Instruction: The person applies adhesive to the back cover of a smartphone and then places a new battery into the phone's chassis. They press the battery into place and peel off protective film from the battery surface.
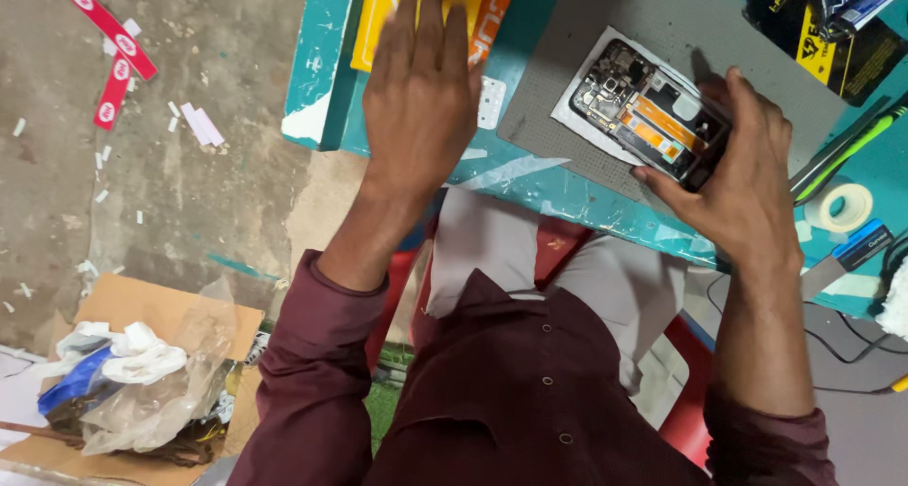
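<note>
Head view: the right hand (pixel 742 179) grips an opened black smartphone with exposed orange-and-metal insides (pixel 653 112) on a grey rectangular work mat (pixel 605 32) — fingers curled round its lower end. The left hand (pixel 421 89) lies flat and open on a yellow-orange flat package (pixel 478 4) at the teal table (pixel 322 60) edge.

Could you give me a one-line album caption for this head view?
Right hand steadies an opened phone on a grey mat; left hand reaches toward a yellow packet.
</note>
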